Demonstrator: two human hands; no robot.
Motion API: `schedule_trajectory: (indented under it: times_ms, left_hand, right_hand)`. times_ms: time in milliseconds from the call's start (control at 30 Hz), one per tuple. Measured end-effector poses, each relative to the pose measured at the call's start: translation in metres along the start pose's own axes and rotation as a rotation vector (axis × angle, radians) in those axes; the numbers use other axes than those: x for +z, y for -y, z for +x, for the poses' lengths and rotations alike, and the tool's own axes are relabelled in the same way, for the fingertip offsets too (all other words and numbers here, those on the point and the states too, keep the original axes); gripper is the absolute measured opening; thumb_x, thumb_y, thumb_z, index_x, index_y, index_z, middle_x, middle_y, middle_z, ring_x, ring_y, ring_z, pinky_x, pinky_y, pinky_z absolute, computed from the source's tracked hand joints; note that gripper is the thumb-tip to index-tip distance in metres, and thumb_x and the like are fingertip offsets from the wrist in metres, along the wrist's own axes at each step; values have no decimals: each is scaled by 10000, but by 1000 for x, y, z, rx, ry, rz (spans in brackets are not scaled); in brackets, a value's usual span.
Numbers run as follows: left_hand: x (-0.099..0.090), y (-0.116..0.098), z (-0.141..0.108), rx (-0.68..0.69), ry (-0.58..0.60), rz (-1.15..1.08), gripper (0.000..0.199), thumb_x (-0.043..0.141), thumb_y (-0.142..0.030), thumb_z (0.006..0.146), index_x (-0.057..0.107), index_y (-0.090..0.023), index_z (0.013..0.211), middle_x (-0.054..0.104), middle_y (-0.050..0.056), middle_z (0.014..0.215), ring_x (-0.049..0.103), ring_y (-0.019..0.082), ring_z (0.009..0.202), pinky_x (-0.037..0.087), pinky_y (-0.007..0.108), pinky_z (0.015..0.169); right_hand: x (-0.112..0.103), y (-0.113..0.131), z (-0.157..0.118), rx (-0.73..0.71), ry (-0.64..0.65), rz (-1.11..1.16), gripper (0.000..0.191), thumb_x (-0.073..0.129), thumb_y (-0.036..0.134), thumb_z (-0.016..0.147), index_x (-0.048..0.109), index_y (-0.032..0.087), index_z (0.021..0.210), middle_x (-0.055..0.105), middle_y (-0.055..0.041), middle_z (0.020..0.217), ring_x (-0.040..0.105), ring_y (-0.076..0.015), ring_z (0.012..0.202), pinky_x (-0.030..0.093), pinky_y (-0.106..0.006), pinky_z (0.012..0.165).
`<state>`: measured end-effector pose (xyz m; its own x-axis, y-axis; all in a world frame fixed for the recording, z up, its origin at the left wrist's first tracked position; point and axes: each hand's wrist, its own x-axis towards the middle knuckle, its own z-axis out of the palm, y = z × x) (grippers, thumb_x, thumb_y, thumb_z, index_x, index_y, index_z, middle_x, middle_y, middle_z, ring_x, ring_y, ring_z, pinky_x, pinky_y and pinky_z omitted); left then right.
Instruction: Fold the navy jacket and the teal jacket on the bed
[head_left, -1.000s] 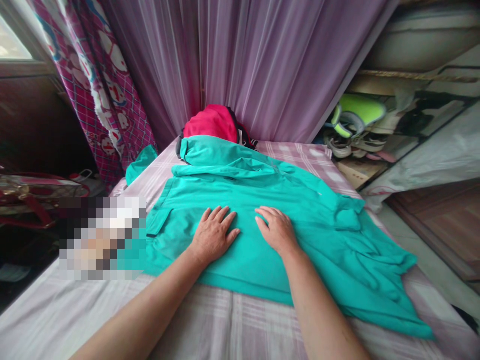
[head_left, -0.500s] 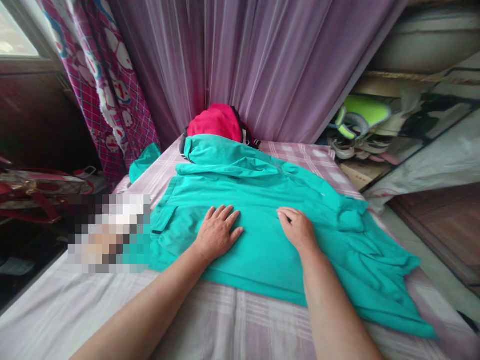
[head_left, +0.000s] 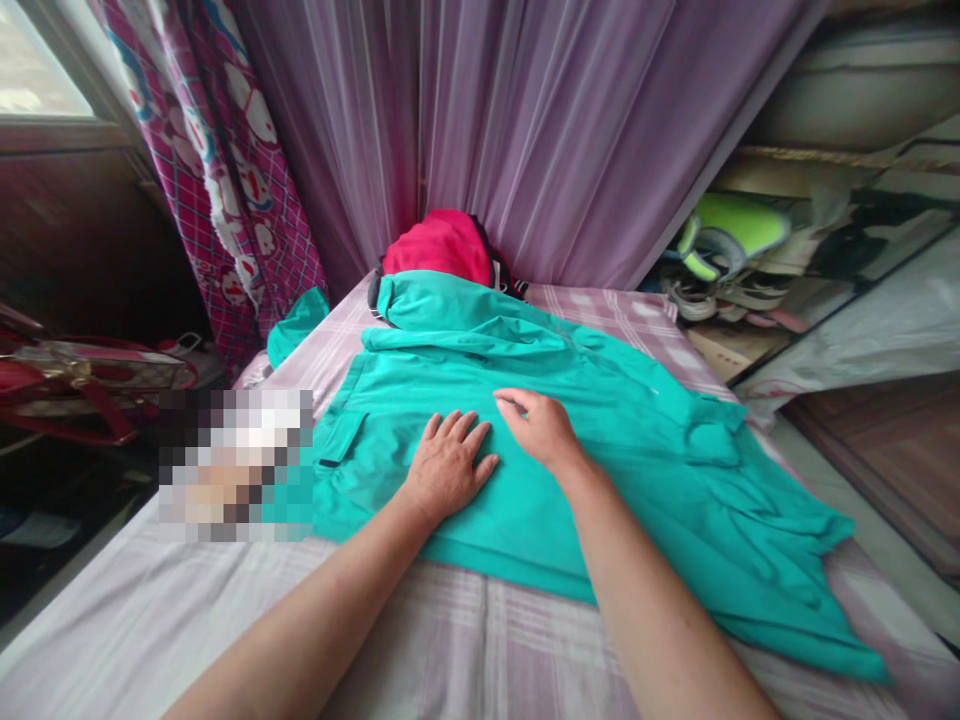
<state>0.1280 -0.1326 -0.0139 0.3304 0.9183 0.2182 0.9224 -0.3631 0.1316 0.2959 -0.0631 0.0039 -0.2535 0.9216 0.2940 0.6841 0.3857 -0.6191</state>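
A turquoise jacket (head_left: pixel 637 500) lies spread out over the bed, with a pocket flap at its left side and folds at the right. My left hand (head_left: pixel 448 465) rests flat on the middle of it, fingers stretched out and slightly spread. To the right of it is my right hand (head_left: pixel 541 430), over the same cloth, with its fingers curled together and the fingertips pointing left. No cloth is visibly pulled up by these fingers. Whether the right hand touches the fabric I cannot tell.
A pink and black bag (head_left: pixel 442 240) stands behind the jacket against a purple curtain (head_left: pixel 525 120). Plaid bedding (head_left: pixel 480 640) lies underneath. Shoes (head_left: pixel 694 300) and a lime-green item (head_left: pixel 739 235) sit on a rack at right. A blurred-out patch covers something at left.
My right hand has moved left across the jacket, closer to my left hand. The left hand stays flat on the cloth. The view has shifted slightly.
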Motion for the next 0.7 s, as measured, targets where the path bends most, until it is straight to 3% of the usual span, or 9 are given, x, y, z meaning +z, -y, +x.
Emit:
schedule_trajectory:
  times_ms: [67, 167, 367, 567, 700]
  left_hand:
    - [1, 1, 0, 2, -5, -7, 512, 427, -522, 976, 546, -247, 1392, 556, 103, 1459, 475, 310, 1365, 351, 557, 1149]
    - [2, 2, -1, 1, -18, -18, 498, 438, -516, 975, 546, -263, 1390, 554, 91, 1462, 472, 305, 1369, 351, 555, 1151]
    - [2, 2, -1, 1, -10, -29, 499, 429, -517, 979, 544, -256, 1388, 553, 87, 1465, 471, 304, 1372, 353, 557, 1152]
    - [3, 3, -1, -3, -17, -25, 507, 443, -522, 973, 530, -276, 1408, 553, 78, 1466, 471, 290, 1374, 359, 539, 1154]
    - [5, 5, -1, -2, -23, -25, 511, 433, -526, 975, 533, -277, 1410, 549, 71, 1472, 471, 287, 1375, 354, 534, 1162]
  right_hand:
    - [12, -6, 9, 58, 18, 106, 304, 491, 310, 898, 753, 238, 1032, 781, -49, 1037, 724, -201, 932, 555, -320, 868]
    - [26, -24, 12, 171, -68, 231, 298, 472, 281, 874, 743, 222, 984, 788, -59, 979, 735, -196, 863, 569, -342, 846]
    - [31, -38, 7, 239, -148, 488, 252, 546, 362, 823, 725, 215, 924, 788, -68, 891, 729, -194, 754, 582, -340, 749]
    - [7, -60, 12, 512, -306, 1123, 134, 694, 285, 772, 684, 202, 876, 759, -39, 886, 717, -148, 790, 576, -230, 627]
    - [-28, -86, 8, 707, -455, 1462, 50, 595, 167, 869, 627, 206, 870, 704, -11, 878, 701, -96, 771, 591, -193, 638]
